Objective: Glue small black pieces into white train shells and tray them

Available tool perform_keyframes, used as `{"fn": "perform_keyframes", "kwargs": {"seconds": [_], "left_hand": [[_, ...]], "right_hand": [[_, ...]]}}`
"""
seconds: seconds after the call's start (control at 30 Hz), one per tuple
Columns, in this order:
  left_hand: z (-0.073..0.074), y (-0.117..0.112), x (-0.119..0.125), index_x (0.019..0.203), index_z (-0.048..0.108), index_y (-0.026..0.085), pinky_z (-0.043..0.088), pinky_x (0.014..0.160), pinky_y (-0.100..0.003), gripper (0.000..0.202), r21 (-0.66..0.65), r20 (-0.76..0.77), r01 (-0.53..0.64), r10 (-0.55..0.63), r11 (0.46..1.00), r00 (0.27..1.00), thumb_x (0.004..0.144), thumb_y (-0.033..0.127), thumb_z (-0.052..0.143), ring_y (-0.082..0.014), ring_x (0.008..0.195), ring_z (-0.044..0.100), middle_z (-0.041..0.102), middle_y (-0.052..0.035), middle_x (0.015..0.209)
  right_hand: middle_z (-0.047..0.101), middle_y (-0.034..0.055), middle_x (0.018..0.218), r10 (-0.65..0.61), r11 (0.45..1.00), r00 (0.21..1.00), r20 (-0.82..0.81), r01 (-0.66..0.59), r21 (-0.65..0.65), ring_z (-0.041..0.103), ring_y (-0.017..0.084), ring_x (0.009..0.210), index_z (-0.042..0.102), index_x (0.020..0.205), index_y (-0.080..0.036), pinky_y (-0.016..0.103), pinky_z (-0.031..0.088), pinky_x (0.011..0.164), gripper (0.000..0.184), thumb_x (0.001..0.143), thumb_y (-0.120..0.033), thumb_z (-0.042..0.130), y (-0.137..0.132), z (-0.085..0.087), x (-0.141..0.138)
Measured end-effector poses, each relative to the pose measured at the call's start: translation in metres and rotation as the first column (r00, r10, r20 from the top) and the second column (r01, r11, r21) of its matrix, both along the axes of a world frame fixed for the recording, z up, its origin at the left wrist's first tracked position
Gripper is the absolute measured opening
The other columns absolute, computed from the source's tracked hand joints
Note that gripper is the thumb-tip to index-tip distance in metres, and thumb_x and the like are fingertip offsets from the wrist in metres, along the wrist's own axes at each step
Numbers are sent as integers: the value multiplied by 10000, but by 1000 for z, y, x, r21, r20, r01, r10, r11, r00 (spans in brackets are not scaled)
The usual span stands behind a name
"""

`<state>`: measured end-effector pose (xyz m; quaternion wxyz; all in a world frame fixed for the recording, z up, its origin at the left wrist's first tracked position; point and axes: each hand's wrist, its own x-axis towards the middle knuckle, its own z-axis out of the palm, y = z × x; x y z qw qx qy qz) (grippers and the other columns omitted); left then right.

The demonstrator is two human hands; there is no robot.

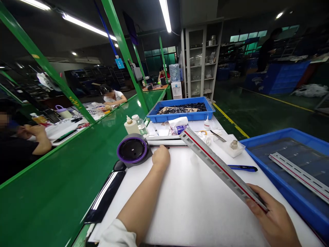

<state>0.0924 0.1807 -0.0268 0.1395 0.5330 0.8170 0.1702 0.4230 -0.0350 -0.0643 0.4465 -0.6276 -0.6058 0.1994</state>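
Observation:
My right hand (276,214) grips the near end of a long grey slotted metal rail (217,164) with a red stripe along it. The rail slants up and left over the white work surface (190,202). My left hand (161,157) is stretched forward with its fingers closed, by thin long strips (177,146) lying across the back of the surface. Its fingertips face away, so what they hold is hidden. Left of this hand is a round black device with a purple ring (132,150). A blue utility knife (243,168) lies partly behind the rail.
A blue tray (180,118) of small black parts stands at the back. Another blue tray (290,132) at right holds a similar rail (303,175). Bottles (132,126), tweezers (218,136) and a clear box (233,150) sit around. A green belt (97,164) runs left, with co-workers beyond.

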Motion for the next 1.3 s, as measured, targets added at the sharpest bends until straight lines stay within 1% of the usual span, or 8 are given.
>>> {"fn": "perform_keyframes", "kwargs": {"seconds": [0.17, 0.3, 0.4, 0.53, 0.67, 0.8, 0.97, 1.3], "left_hand": [[0, -2, -3, 1158, 611, 146, 487, 984, -503, 309, 43, 227, -11, 1, 999, 974, 927, 350, 624, -258, 1140, 577, 604, -104, 1225], [7, -10, -9, 1096, 619, 149, 543, 866, -415, 258, 92, 535, -28, -26, 995, 844, 928, 345, 624, -210, 1004, 615, 625, -78, 1128], [20, -13, -12, 1058, 607, 137, 548, 678, -303, 259, 100, 785, -53, -46, 994, 618, 951, 373, 589, -140, 776, 609, 627, -42, 963], [35, -14, -17, 967, 592, 128, 441, 486, -196, 246, 61, 978, -93, -40, 994, 206, 970, 372, 561, -72, 565, 495, 562, 14, 779], [37, -19, -22, 883, 566, 130, 373, 428, -166, 252, 0, 988, -147, -23, 989, -150, 977, 363, 547, -55, 519, 444, 504, 39, 706], [33, -24, -21, 844, 544, 134, 339, 405, -156, 282, -65, 931, -181, -5, 981, -364, 983, 379, 528, -55, 522, 444, 486, 38, 695], [30, -23, -16, 871, 553, 134, 291, 380, -149, 285, -124, 891, -179, 30, 976, -452, 980, 397, 531, -49, 504, 415, 487, 36, 703], [29, -19, -14, 978, 586, 122, 363, 406, -148, 183, -243, 878, -255, 100, 936, -468, 970, 304, 573, -42, 502, 434, 534, 33, 744]], "right_hand": [[712, 52, 1180, 4, 999, 1000, -31, -3, 32, 685, 263, 1070, 633, 1190, -215, 258, 577, 784, 415, 899, -501, 557, 1, 7, -4], [729, 51, 1135, 21, 998, 999, -47, -18, 60, 699, 260, 1048, 658, 1164, -222, 245, 586, 758, 407, 878, -502, 585, 2, 5, -2], [738, 48, 1097, 8, 998, 996, -90, -2, 64, 702, 260, 1037, 676, 1146, -226, 243, 587, 754, 400, 868, -502, 593, 3, 6, -5], [743, 54, 1066, -40, 996, 984, -172, 53, 67, 706, 266, 981, 704, 1044, -222, 257, 583, 730, 394, 847, -543, 591, 3, 13, -16], [742, 55, 1055, -74, 995, 980, -187, 86, 55, 704, 275, 975, 708, 1009, -220, 270, 583, 740, 398, 834, -560, 599, 2, 18, -20], [744, 64, 1062, -66, 996, 988, -141, 74, 54, 707, 287, 979, 707, 1077, -213, 281, 592, 736, 418, 837, -542, 610, 3, 14, -15], [742, 60, 1084, -72, 996, 993, -94, 77, 50, 707, 278, 987, 699, 1113, -217, 273, 588, 745, 430, 848, -541, 603, 1, 15, -15], [758, 63, 1058, -36, 997, 998, -45, 39, 64, 729, 280, 954, 707, 1107, -202, 259, 605, 687, 462, 819, -553, 625, 6, 9, -5]]}}
